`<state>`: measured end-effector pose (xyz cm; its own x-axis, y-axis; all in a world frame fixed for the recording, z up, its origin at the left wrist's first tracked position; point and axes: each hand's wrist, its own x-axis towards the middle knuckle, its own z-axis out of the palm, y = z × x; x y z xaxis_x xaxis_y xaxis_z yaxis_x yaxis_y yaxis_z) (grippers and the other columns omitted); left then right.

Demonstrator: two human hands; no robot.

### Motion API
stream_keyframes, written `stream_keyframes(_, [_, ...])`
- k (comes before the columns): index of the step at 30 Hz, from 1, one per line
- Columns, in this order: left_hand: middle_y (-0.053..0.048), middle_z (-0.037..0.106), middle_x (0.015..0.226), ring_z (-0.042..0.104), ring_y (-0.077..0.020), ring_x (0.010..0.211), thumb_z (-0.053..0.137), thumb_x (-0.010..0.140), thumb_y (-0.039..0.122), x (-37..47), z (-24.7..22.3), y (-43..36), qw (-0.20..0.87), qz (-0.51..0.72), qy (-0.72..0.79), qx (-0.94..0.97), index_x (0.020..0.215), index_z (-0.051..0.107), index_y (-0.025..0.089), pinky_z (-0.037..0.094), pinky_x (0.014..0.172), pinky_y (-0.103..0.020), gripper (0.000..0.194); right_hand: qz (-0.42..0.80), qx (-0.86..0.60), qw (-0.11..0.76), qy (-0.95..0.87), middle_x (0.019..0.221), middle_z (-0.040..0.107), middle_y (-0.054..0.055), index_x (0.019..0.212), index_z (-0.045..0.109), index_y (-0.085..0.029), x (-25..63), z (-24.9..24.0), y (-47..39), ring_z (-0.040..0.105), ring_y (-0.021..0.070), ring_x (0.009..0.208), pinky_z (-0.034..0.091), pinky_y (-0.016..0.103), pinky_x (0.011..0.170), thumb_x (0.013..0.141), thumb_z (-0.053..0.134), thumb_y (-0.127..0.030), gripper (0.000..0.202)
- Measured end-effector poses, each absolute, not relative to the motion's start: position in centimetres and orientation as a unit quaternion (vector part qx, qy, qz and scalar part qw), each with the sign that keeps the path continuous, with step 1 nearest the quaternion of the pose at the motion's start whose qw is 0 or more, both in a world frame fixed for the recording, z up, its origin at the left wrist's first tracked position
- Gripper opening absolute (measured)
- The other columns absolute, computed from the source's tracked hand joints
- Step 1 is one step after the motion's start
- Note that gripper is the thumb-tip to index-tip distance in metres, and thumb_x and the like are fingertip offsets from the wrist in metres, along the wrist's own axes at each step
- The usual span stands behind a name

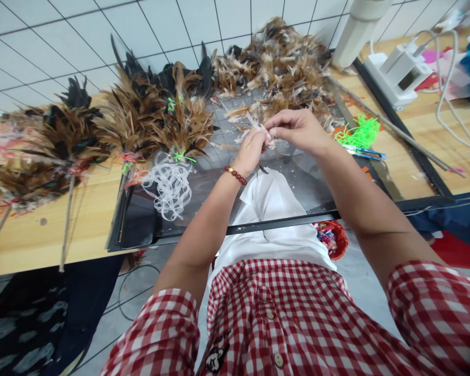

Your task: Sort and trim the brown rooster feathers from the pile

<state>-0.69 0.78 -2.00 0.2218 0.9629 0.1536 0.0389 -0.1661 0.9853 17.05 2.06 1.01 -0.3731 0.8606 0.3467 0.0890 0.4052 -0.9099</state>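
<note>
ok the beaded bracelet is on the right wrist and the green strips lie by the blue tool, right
The side is wrong: the head view shows the beaded bracelet on the wrist of the left hand. The green strips do lie by the blue tool.

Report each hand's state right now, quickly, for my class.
Left hand: closed, holding a pale strip.
Right hand: fingertips pinched closed; what they hold cannot be told.

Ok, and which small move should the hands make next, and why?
Perhaps the right hand should gently draw the pale strip snug, the left hand holding firm: the strip's end sticks up free, right where both hands' fingertips meet.
</note>
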Motion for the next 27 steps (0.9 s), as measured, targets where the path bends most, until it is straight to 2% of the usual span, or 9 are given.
stream_keyframes(3, [-0.002, 0.059, 0.079, 0.061, -0.0151, 0.083, 0.053, 0.102, 0.038, -0.8, -2.1, 1.0, 0.466, 0.46, 0.41, 0.635, 0.065, 0.051, 0.021, 0.055, 0.083, -0.03, 0.041, 0.418, -0.345, 0.466, -0.699, 0.086, 0.074, 0.003, 0.09, 0.079, -0.018, 16.8, 0.9, 2.0, 0.064, 0.0146, 0.077, 0.055, 0.031, 0.074, 0.08, 0.087, -0.044, 0.029])
stream_keyframes(7, [-0.004, 0.06, 0.078, 0.062, -0.0184, 0.092, 0.058, 0.1, 0.034, -0.7, -2.2, 1.2, 0.41, 0.452, 0.407, 0.679, 0.06, 0.05, 0.021, 0.053, 0.095, -0.033, 0.043, 0.419, -0.335, 0.466, -0.704, 0.084, 0.071, 0.003, 0.087, 0.073, -0.02, 16.4, 0.9, 1.9, 0.064, 0.0158, 0.079, 0.055, 0.031, 0.074, 0.08, 0.086, -0.057, 0.04])
stream_keyframes(12, [-0.003, 0.061, 0.076, 0.062, -0.0166, 0.086, 0.062, 0.1, 0.041, -0.6, -2.1, 1.2, 0.445, 0.465, 0.409, 0.647, 0.064, 0.056, 0.021, 0.054, 0.089, -0.031, 0.042, 0.413, -0.328, 0.463, -0.712, 0.072, 0.063, 0.001, 0.079, 0.062, -0.023, 16.1, 0.9, 1.7, 0.061, 0.0174, 0.074, 0.052, 0.032, 0.071, 0.081, 0.075, -0.075, 0.054])
stream_keyframes(20, [0.002, 0.063, 0.071, 0.062, -0.012, 0.073, 0.081, 0.085, 0.046, -0.9, -1.4, 0.9, 0.555, 0.518, 0.402, 0.513, 0.077, 0.07, 0.02, 0.052, 0.073, -0.026, 0.029, 0.323, -0.315, 0.483, -0.75, 0.085, 0.067, 0.004, 0.078, 0.066, -0.023, 16.9, 1.0, 2.1, 0.061, 0.0183, 0.083, 0.051, 0.036, 0.083, 0.082, 0.076, -0.073, 0.051])
stream_keyframes(24, [0.003, 0.061, 0.067, 0.061, -0.0112, 0.07, 0.083, 0.082, 0.038, -0.9, -1.2, 0.8, 0.577, 0.523, 0.404, 0.48, 0.077, 0.071, 0.02, 0.052, 0.071, -0.026, 0.022, 0.343, -0.327, 0.487, -0.734, 0.088, 0.069, 0.003, 0.087, 0.071, -0.024, 16.8, 0.8, 1.9, 0.061, 0.0172, 0.081, 0.052, 0.033, 0.075, 0.07, 0.087, -0.071, 0.053])
stream_keyframes(27, [0.001, 0.064, 0.073, 0.063, -0.0122, 0.076, 0.08, 0.083, 0.031, -0.9, -1.0, 0.9, 0.55, 0.528, 0.41, 0.5, 0.073, 0.07, 0.02, 0.054, 0.077, -0.027, 0.018, 0.341, -0.346, 0.492, -0.723, 0.084, 0.071, 0.003, 0.085, 0.073, -0.022, 16.4, 0.9, 1.4, 0.061, 0.0168, 0.077, 0.052, 0.033, 0.072, 0.069, 0.089, -0.068, 0.051])
